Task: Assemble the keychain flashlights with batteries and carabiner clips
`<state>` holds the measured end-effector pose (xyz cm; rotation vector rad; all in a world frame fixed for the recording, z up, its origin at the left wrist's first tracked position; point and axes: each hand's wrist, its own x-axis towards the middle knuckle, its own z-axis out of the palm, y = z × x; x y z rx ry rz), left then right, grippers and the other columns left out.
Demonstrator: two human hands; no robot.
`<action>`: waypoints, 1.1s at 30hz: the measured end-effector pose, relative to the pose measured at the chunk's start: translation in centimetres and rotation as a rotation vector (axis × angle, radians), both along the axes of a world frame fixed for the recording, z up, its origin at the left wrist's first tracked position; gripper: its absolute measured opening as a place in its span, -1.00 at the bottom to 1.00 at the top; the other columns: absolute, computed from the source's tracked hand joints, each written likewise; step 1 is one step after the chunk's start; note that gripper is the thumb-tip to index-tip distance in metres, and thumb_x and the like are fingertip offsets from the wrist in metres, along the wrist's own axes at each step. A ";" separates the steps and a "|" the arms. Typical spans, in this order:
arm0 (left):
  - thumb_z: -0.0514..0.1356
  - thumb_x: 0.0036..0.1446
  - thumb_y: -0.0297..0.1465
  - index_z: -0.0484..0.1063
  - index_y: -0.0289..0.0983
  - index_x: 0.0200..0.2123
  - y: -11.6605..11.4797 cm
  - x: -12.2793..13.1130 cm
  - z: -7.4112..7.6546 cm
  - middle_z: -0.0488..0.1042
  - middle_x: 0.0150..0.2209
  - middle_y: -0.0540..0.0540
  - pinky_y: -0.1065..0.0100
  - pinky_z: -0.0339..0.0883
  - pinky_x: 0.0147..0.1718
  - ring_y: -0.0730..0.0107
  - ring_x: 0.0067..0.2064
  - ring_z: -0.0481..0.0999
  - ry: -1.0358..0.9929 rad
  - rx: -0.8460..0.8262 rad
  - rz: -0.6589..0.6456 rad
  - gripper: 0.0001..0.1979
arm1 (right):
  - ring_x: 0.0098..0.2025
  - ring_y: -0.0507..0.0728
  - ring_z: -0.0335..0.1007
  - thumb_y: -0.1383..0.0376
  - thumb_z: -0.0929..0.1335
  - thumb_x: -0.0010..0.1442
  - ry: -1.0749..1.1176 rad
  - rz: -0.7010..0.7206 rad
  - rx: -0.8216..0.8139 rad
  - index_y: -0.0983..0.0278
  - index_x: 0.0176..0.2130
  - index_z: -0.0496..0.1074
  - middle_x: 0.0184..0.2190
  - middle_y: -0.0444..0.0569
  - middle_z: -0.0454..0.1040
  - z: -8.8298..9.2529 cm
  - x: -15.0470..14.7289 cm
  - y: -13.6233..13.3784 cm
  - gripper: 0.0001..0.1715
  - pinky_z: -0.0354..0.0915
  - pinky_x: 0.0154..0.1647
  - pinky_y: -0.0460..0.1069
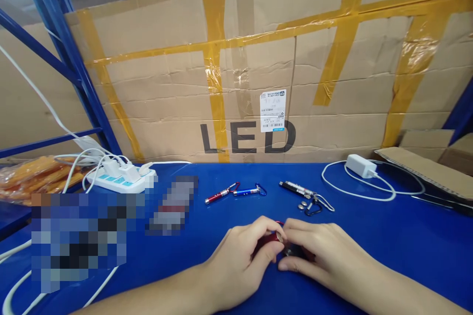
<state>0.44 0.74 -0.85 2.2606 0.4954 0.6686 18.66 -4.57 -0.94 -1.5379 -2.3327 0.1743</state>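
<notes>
My left hand is closed around a red keychain flashlight barrel, its round end facing right. Close beside it my right hand has its fingers curled round a small dark piece, mostly hidden by the fingers. A bit of red clip shows behind the fingertips. Farther back lie a red keychain flashlight and a blue keychain flashlight, each with a carabiner. Right of them is a black and silver one, near several button cells and a black carabiner.
A white power strip with plugs and cables stands at the left, near orange plastic packets. A white adapter with looped cable lies back right. A large cardboard box walls off the blue table. Two left areas are blurred.
</notes>
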 end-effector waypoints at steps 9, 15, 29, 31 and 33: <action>0.00 0.23 -0.48 0.31 -0.26 -0.21 0.1 0.1 0.1 0.47 -0.37 0.01 0.51 0.25 -0.29 0.50 -0.35 0.43 -0.012 -0.003 -0.016 -0.87 | -0.52 -0.01 0.32 0.18 0.33 0.16 -0.001 -0.066 0.004 0.23 -0.41 0.40 -0.48 -0.18 0.41 0.1 -0.3 -0.2 -0.82 0.07 -0.55 -0.14; 0.00 0.23 -0.46 0.31 -0.25 -0.21 0.0 0.0 -0.1 0.44 -0.40 0.02 0.50 0.25 -0.31 0.49 -0.37 0.42 -0.001 0.013 -0.011 -0.87 | -0.52 -0.03 0.30 0.27 0.27 0.21 0.041 -0.057 -0.014 0.24 -0.41 0.38 -0.47 -0.17 0.39 0.2 -0.4 -0.4 -0.82 0.10 -0.54 -0.14; -0.01 0.23 -0.47 0.31 -0.26 -0.19 0.2 0.1 -0.1 0.45 -0.42 0.01 0.51 0.26 -0.35 0.50 -0.40 0.42 -0.010 0.004 -0.008 -0.86 | -0.39 -0.02 0.39 0.30 0.30 0.21 0.168 -0.003 0.042 0.17 -0.29 0.40 -0.27 -0.16 0.40 0.0 0.1 -0.4 -0.93 0.23 -0.44 -0.15; 0.00 0.23 -0.47 0.31 -0.26 -0.20 0.1 0.1 0.0 0.45 -0.42 0.02 0.51 0.26 -0.35 0.50 -0.40 0.43 -0.008 0.009 -0.002 -0.87 | -0.38 -0.02 0.39 0.32 0.32 0.19 0.166 0.000 0.051 0.18 -0.30 0.39 -0.27 -0.16 0.41 -0.1 0.1 -0.5 -0.96 0.23 -0.44 -0.16; 0.00 0.22 -0.47 0.32 -0.26 -0.20 0.1 0.1 0.0 0.46 -0.41 0.02 0.50 0.26 -0.32 0.49 -0.38 0.44 -0.006 0.014 0.000 -0.87 | -0.38 -0.01 0.39 0.34 0.31 0.19 0.158 0.006 0.049 0.20 -0.31 0.38 -0.28 -0.15 0.40 -0.3 0.1 -0.5 -0.95 0.24 -0.43 -0.15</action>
